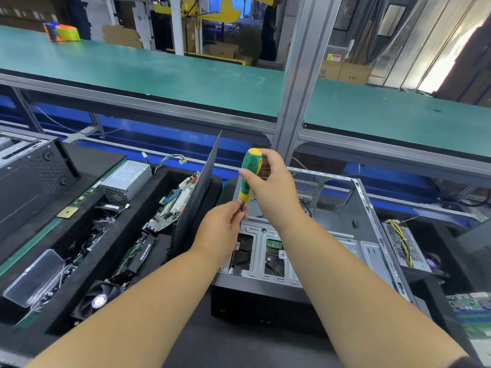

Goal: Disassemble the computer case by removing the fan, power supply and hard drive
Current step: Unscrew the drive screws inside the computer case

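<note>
Head view of a disassembly bench. The right hand is curled round the green-and-yellow handle of an upright screwdriver, thumb pressed against the handle's near side and fingers wrapped behind it. The left hand lies just below, its fingertips drawn together in a pinch on the thin metal shaft directly under the handle; the tip of the shaft is hidden behind these fingers, so its contact point cannot be told. Both hands work over the open computer case, which lies on its side on the dark work surface, its grey inner metal frame facing up; a drive with a small green circuit board shows through a cut-out in that frame, just right of the left hand. A dark side panel stands tilted at the case's left edge. In the black tray to the left lie a silver power supply, a motherboard and a black fan. A second power supply with yellow wires sits to the right of the case.
</note>
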Demonstrator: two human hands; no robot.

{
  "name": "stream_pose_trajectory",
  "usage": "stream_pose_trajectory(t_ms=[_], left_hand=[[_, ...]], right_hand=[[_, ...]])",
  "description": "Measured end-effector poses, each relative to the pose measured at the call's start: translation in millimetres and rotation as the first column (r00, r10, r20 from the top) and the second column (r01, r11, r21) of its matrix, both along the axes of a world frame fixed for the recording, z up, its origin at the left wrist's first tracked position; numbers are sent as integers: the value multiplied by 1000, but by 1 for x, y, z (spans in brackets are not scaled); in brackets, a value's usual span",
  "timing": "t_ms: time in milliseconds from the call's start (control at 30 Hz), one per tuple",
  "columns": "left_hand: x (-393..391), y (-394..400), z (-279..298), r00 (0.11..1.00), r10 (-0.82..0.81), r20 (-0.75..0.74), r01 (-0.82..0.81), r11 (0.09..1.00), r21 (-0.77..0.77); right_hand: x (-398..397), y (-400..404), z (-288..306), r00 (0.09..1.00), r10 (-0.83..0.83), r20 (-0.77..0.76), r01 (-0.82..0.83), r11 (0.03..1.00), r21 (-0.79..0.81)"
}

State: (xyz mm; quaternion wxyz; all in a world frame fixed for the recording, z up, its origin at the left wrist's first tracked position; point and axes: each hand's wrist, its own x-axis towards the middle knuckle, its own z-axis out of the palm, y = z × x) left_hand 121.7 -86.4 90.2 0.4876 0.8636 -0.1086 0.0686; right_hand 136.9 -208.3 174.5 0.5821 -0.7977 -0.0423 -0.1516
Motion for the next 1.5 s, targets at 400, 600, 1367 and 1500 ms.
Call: stream_pose_trajectory(t_ms=[400, 600, 1367, 1500], left_hand=[[3, -1, -3, 995, 73, 74, -76, 996, 41], [2, -2, -1, 994, 92, 65, -95, 994, 56], [3, 1, -7, 993, 115, 33, -116, 993, 27], [2, 1, -3, 996, 86, 33, -87, 996, 22]], right_hand=[[-7, 6, 0, 998, 19, 67, -9, 989, -150], [-7, 2, 2, 999, -32, 20, 33, 995, -97], [-11, -5, 0, 999, -51, 17, 53, 962, -268], [-10, -6, 0, 998, -57, 18, 60, 944, -324]])
